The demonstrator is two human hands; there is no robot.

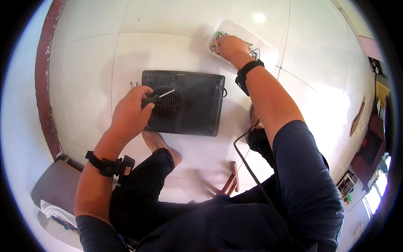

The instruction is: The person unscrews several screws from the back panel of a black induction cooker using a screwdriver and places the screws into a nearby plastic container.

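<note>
My left hand [131, 108] is closed around the dark handle of a screwdriver [167, 93], whose pale metal shaft points up and right over a flat black appliance [200, 105]. The appliance lies on the floor and has a round honeycomb vent [168, 110] and small holes near its edges. Up and to the right, my right hand [232, 47] reaches into a clear white plastic box [268, 53] of small tools and coloured parts. Its fingertips are hidden among them, so I cannot see whether it holds anything.
Small metal pieces [131, 84] show just beyond my left hand. A black cable [247, 163] runs past my right leg. A wooden piece [231, 180] lies between my legs. A grey padded seat [56, 185] stands at lower left, and dark furniture [369, 151] lines the right.
</note>
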